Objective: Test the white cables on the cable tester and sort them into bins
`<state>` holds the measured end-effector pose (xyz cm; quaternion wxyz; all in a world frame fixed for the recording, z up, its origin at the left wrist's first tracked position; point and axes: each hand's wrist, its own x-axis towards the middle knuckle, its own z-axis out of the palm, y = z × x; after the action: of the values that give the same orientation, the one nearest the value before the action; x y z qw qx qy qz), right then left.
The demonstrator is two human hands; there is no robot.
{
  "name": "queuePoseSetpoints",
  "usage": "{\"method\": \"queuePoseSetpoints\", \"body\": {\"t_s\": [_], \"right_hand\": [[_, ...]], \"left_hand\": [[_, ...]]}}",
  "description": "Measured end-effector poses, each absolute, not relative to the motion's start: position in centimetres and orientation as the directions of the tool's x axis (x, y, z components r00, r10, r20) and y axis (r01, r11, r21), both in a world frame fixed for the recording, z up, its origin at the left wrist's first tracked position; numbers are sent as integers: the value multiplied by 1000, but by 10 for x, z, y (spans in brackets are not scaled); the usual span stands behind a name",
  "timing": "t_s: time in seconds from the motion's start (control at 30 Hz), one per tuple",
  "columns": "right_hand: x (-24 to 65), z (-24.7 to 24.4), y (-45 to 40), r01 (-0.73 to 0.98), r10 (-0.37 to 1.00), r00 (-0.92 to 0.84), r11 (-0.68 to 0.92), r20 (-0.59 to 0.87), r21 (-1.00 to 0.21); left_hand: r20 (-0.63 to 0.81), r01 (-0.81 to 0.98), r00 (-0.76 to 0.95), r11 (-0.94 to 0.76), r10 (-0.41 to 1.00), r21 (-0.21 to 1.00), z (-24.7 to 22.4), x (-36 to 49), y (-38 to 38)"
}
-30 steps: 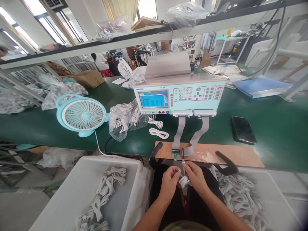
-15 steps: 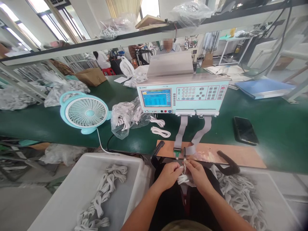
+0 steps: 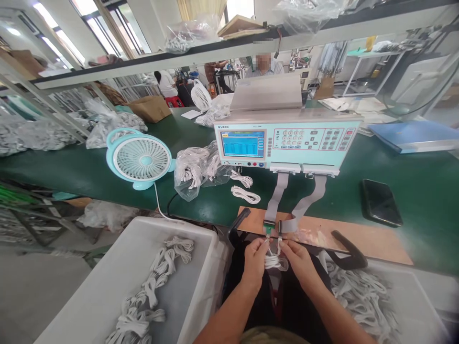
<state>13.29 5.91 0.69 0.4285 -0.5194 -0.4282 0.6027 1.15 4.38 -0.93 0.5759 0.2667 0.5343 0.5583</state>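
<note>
A coiled white cable (image 3: 272, 262) hangs between my two hands at the table's front edge. My left hand (image 3: 255, 260) pinches one end of it, right at the small green circuit board (image 3: 268, 230) on the left ribbon cable (image 3: 277, 198). Whether that plug is fully seated cannot be made out. In my right hand (image 3: 297, 260) is the cable's other end, held at the dark connector (image 3: 280, 227) of the right ribbon cable (image 3: 311, 197). Both ribbons run down from the front of a light-blue tester (image 3: 287, 143) with a lit screen.
A wooden board (image 3: 322, 229) with black clamps (image 3: 347, 251) lies along the edge. White bins of coiled cables stand left (image 3: 143, 224) and right (image 3: 405, 282). On the table are a blue fan (image 3: 143, 160), bagged cables (image 3: 191, 172), two loose coils (image 3: 245, 195) and a phone (image 3: 381, 203).
My left hand has moved up to the green board with its cable end, and the hands are further apart. My right hand stays at its connector. The whole view has shifted.
</note>
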Motion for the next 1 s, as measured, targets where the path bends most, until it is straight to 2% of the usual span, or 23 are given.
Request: {"method": "queuePoseSetpoints", "body": {"t_s": [0.23, 0.57, 0.83, 1.0], "right_hand": [[138, -6, 61, -98, 965, -131, -242, -229, -965], [144, -10, 61, -101, 968, -156, -212, -195, -972], [146, -11, 62, -201, 941, -221, -300, -255, -933], [145, -14, 60, -222, 940, -193, -321, -281, -921]], "left_hand": [[-346, -427, -299, 199, 889, 882, -4, 23, 42], [-462, -660, -459, 57, 759, 749, 8, 53, 45], [-472, -718, -535, -82, 701, 692, 14, 70, 48], [-461, -686, -565, -79, 684, 724, 3, 74, 54]]}}
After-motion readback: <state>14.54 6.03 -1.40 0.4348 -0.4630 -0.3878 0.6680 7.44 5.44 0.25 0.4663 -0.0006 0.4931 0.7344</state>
